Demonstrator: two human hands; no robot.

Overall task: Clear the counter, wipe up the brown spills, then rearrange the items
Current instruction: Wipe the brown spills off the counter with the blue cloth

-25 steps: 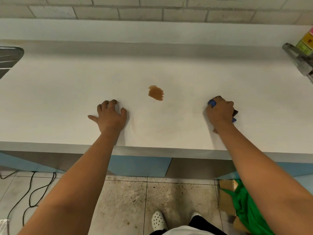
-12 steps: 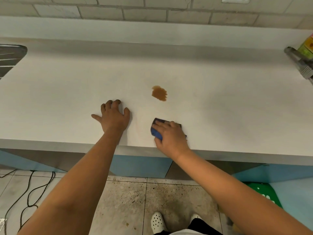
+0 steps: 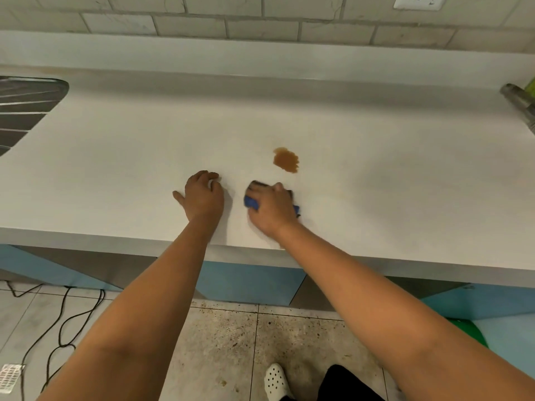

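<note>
Distance between cloth and stain is what the coming stroke turns on. On the white counter (image 3: 115, 175) 1 brown spill (image 3: 286, 160) is in view, a small blot whose long axis runs from its upper left down to its lower right. It lies up and slightly to the right of the right hand (image 3: 272, 211), farther from the counter's front edge, near but not touching.

That hand presses a blue cloth (image 3: 251, 202) flat on the counter, palm down, fingers curved over the top of it; blue shows at the left side of the hand and a darker corner pokes out at the right. The cloth is motion-blurred, so how tightly the fingers close on it cannot be told exactly.

The left hand (image 3: 202, 195) rests on the counter just beside the cloth, to its left, palm down, fingers bent at the tips, thumb out to the side, holding nothing. It sits a little farther from the spill than the right hand does.

Judging from this layout, the wiping step is under way and the spill is not yet reached: a short push away from the body, angled slightly rightward, would carry the cloth over it. Rearranging seems yet to come.
</note>
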